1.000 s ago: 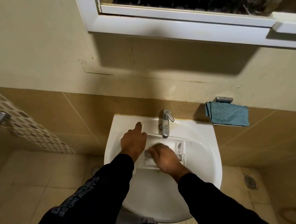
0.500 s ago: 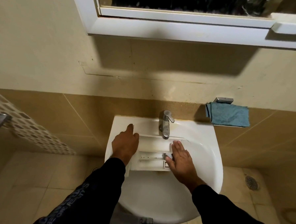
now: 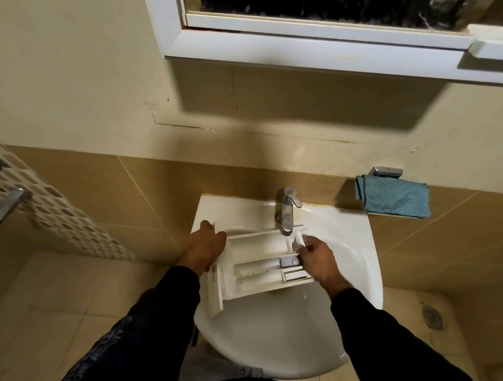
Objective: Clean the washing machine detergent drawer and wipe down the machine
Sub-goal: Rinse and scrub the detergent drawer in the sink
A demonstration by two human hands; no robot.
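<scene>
The drawer (image 3: 263, 265) sits at centre frame, held across the sink (image 3: 281, 334) with its compartments facing up and its far edge just under the tap (image 3: 286, 211). My left hand (image 3: 203, 248) grips the drawer's left end by the front panel, fingers curled over the far corner. My right hand (image 3: 316, 258) is at the right end, fingers bent and pinching what I take to be a small insert near the back compartments; the view is too soft there to say which piece it has.

From here I judge the main risks like this. The drawer is carried by the hands at its two ends over a slick, curved basin, so if the left grip loosens while the right tugs at the insert, the drawer could tip and knock the tap or drop into the bowl. Pulling hard on the small part could snap a clip. A loose insert could slide toward the drain, which I cannot see from here.

Further out, a blue cloth (image 3: 393, 199) hangs at the right on the wall, well apart from the sink, so wiping means letting go with one hand. A floor drain (image 3: 431, 316) shows at lower right.
</scene>
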